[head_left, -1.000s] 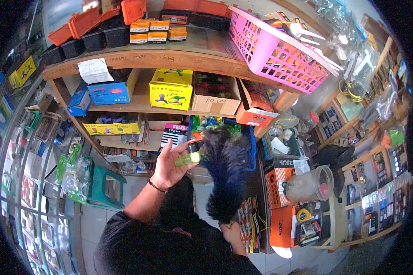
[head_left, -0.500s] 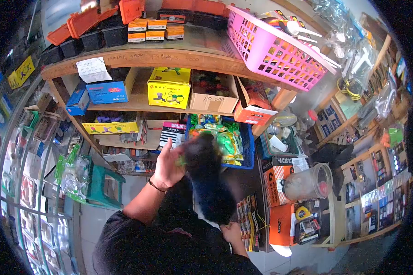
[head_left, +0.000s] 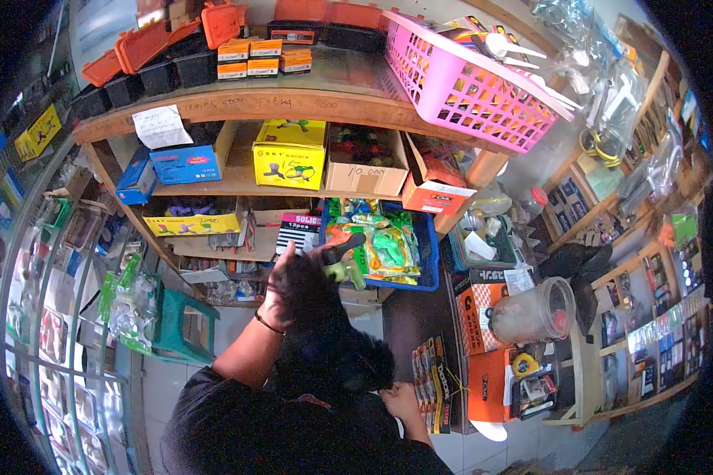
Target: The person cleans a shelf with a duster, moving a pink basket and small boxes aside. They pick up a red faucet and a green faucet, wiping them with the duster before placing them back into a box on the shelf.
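My right hand (head_left: 405, 402) is low in the middle, its fingers closed round the end of a dark, fluffy duster (head_left: 333, 340). The duster's bushy body slants up to the left, in front of my dark shirt, and its far end covers much of my left hand (head_left: 277, 294). That left hand is raised with the thumb up, closed on a small black-and-green item (head_left: 345, 272) that sticks out to the right past the duster. I cannot tell the item's kind. Behind it, a blue basket (head_left: 429, 265) holds green and yellow packets (head_left: 392, 249).
Wooden shelves ahead carry a yellow box (head_left: 290, 154), a cardboard box (head_left: 366, 172) and a pink basket (head_left: 483, 103). At right stand a clear plastic jar (head_left: 533, 310) and orange boxes (head_left: 489, 386). A green stool (head_left: 184, 324) and glass cases are on the left.
The duster has swung left and down over my left hand, baring more of the black-and-green item. My left hand stays in nearly the same place.
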Tool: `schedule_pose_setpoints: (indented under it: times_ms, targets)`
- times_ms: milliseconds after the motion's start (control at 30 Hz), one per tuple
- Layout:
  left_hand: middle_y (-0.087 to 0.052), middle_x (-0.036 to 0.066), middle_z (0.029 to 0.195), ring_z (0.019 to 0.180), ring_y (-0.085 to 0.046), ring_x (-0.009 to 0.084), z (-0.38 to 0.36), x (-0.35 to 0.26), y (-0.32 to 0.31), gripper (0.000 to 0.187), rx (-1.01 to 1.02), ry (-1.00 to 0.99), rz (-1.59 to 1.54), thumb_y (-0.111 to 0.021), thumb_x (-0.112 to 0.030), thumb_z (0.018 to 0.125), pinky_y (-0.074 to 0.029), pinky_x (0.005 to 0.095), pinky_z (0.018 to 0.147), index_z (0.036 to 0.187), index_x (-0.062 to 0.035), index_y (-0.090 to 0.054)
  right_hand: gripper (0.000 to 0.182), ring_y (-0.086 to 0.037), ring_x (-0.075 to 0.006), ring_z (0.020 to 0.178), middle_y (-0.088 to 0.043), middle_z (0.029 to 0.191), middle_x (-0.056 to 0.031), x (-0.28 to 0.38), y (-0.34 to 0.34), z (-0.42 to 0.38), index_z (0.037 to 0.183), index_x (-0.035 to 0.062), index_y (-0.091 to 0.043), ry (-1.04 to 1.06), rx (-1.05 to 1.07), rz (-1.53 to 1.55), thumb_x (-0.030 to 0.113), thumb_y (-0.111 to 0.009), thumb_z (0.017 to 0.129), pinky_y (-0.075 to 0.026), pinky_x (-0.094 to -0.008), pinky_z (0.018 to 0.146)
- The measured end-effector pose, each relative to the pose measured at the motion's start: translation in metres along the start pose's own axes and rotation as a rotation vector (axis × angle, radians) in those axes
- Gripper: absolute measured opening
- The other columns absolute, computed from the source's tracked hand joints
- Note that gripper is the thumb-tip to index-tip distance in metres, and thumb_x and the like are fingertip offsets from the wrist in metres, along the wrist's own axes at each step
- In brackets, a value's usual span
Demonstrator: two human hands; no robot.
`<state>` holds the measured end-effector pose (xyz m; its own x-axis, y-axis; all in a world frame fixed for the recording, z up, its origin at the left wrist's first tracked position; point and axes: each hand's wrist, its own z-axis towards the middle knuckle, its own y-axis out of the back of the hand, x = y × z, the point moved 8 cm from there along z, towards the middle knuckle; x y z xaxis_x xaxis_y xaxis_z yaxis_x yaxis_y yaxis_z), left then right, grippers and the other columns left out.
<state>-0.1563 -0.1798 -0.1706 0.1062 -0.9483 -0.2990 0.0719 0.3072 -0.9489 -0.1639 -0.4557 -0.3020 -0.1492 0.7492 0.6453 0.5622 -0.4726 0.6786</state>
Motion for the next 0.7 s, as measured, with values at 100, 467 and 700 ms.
schedule_pose_setpoints:
  times_ms: [100, 467, 700]
  targets:
    - [-0.047, 0.015, 0.117, 0.099, -0.049, 0.0332, -0.005, 0.004, -0.016, 0.065, 0.205, 0.114, -0.372, -0.035, -0.053, 0.082, -0.041, 0.0435, 0.083, 0.121, -0.0015, -0.038, 0.028, -0.055, -0.0278, 0.053, -0.055, 0.055, -0.0154, -0.003, 0.001, -0.006, 0.065, -0.0044, -0.055, -0.096, -0.105, 0.194, 0.022, -0.065, 0.065, -0.042, -0.0367, 0.054]
    - [-0.048, 0.017, 0.116, 0.105, -0.047, 0.0302, -0.003, -0.002, -0.015, 0.056, -0.126, -0.056, 0.036, -0.031, -0.046, 0.086, -0.035, 0.0412, 0.092, 0.12, -0.0016, -0.04, 0.026, -0.054, -0.0186, 0.052, -0.055, 0.054, -0.012, -0.026, -0.011, 0.006, 0.067, -0.0035, -0.058, -0.071, -0.053, 0.122, 0.022, -0.062, 0.068, -0.042, -0.0343, 0.054]
    - [-0.05, 0.014, 0.114, 0.103, -0.049, 0.0274, -0.006, -0.003, 0.006, 0.058, -0.033, -0.029, 0.027, -0.034, -0.047, 0.085, -0.036, 0.0391, 0.09, 0.12, -0.0019, -0.04, 0.032, -0.058, -0.0295, 0.054, -0.055, 0.055, -0.018, -0.039, -0.02, 0.015, 0.065, -0.0035, -0.058, -0.018, -0.103, 0.167, 0.028, -0.063, 0.067, -0.044, -0.0384, 0.052]
